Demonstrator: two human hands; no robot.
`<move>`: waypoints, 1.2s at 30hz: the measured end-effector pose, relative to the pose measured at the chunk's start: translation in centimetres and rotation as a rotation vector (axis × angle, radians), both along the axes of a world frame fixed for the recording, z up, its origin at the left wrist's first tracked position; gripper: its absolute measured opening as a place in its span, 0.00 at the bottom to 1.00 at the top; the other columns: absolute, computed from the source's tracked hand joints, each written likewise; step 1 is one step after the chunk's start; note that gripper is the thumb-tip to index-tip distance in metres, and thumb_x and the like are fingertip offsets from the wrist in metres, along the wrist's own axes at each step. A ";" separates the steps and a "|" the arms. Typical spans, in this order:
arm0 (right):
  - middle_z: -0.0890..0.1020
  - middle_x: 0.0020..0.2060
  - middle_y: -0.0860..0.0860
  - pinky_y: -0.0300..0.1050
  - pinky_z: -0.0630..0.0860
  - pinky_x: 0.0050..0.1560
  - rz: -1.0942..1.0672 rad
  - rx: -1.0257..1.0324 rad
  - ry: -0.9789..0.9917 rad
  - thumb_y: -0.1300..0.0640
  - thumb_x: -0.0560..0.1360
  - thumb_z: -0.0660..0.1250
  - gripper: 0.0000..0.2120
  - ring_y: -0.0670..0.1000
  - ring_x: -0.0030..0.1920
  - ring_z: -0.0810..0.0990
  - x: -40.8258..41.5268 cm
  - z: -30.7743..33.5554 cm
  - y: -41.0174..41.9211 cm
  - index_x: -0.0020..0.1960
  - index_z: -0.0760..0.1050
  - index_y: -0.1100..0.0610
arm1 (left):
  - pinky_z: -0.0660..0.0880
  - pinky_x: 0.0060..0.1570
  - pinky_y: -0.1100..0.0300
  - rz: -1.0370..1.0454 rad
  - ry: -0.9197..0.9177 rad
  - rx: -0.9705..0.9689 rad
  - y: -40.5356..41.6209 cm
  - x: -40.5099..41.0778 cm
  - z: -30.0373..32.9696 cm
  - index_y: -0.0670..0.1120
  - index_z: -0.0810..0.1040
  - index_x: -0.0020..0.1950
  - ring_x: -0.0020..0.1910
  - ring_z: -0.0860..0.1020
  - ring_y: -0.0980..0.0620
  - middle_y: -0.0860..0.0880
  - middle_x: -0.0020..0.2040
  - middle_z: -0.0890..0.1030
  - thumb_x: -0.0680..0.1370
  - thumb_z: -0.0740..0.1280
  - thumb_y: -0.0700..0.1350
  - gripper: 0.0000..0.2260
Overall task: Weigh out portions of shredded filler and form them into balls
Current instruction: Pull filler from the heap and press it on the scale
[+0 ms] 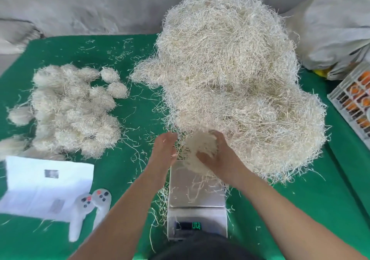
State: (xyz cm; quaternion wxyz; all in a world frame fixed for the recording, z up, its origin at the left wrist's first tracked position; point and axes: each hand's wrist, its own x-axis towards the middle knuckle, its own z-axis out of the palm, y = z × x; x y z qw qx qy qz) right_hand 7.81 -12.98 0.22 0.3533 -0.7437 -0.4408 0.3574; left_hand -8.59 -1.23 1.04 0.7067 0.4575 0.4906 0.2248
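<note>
Cupping a pale shredded-filler clump (201,151) over the far edge of the steel digital scale (197,194), right hand (217,156) fingers curl around it. Left hand (164,147) just beside, fingers straight, together. Beyond: finished filler balls (74,111) left, big loose filler heap (236,83) right, on green counter (124,169).

I am seeing bright, even, diffuse light, throwing only faint soft shadows on the green table cover (124,171). Glare is washing out the white paper (40,187) at near left and sheening the scale's steel platform (192,191). Motion blur is smearing the right hand (215,155) and its clump. Wide-angle distortion is bending and softening the edges.
</note>
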 end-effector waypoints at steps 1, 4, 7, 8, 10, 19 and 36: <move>0.80 0.52 0.36 0.38 0.84 0.44 0.090 -0.049 -0.046 0.46 0.78 0.72 0.30 0.37 0.47 0.84 -0.9 -0.8 0.0 0.73 0.58 0.40 | 0.76 0.55 0.55 -0.123 0.022 0.016 -1.1 0.1 -0.5 0.54 0.69 0.71 0.58 0.77 0.51 0.56 0.62 0.75 0.79 0.69 0.61 0.24; 0.76 0.68 0.45 0.48 0.77 0.65 0.246 -0.172 -0.245 0.46 0.76 0.74 0.35 0.49 0.67 0.78 -2.3 -3.0 -0.3 0.77 0.59 0.43 | 0.78 0.50 0.55 -0.334 0.303 0.173 -3.6 0.0 -3.2 0.50 0.70 0.67 0.54 0.77 0.53 0.57 0.56 0.76 0.79 0.70 0.60 0.23; 0.56 0.82 0.51 0.64 0.59 0.77 0.298 -0.364 -0.380 0.38 0.74 0.74 0.50 0.62 0.81 0.55 -1.4 -4.0 -1.4 0.84 0.45 0.44 | 0.78 0.58 0.45 -0.324 0.539 0.269 -3.8 -1.0 -5.8 0.46 0.69 0.74 0.57 0.79 0.47 0.46 0.62 0.79 0.81 0.68 0.54 0.24; 0.51 0.83 0.50 0.66 0.56 0.78 0.301 -0.405 -0.382 0.38 0.74 0.74 0.51 0.63 0.81 0.51 -1.0 -4.2 -2.0 0.84 0.43 0.44 | 0.72 0.67 0.40 -0.335 0.617 0.271 -3.6 -1.5 -6.3 0.48 0.65 0.79 0.67 0.74 0.42 0.44 0.70 0.74 0.81 0.69 0.55 0.30; 0.50 0.83 0.50 0.65 0.58 0.78 0.299 -0.433 -0.425 0.39 0.76 0.72 0.47 0.63 0.81 0.52 -0.2 -4.4 -2.8 0.84 0.47 0.45 | 0.65 0.72 0.40 -0.345 0.691 0.238 -3.1 -2.8 -6.8 0.53 0.57 0.83 0.73 0.68 0.39 0.42 0.76 0.67 0.77 0.71 0.60 0.39; 0.66 0.77 0.50 0.53 0.61 0.77 0.129 -0.148 -0.386 0.47 0.80 0.68 0.32 0.54 0.76 0.65 -0.6 -2.5 -3.9 0.81 0.62 0.50 | 0.56 0.75 0.32 0.036 0.628 0.376 -4.1 -6.1 -6.0 0.62 0.50 0.81 0.78 0.55 0.42 0.52 0.80 0.56 0.77 0.66 0.59 0.36; 0.55 0.83 0.52 0.57 0.59 0.78 0.245 -0.148 -0.466 0.47 0.81 0.67 0.34 0.59 0.81 0.58 -3.1 -1.5 -3.6 0.82 0.56 0.44 | 0.56 0.79 0.45 -0.416 0.589 0.980 -6.0 -4.6 -4.8 0.57 0.71 0.75 0.80 0.58 0.48 0.52 0.80 0.63 0.81 0.66 0.49 0.22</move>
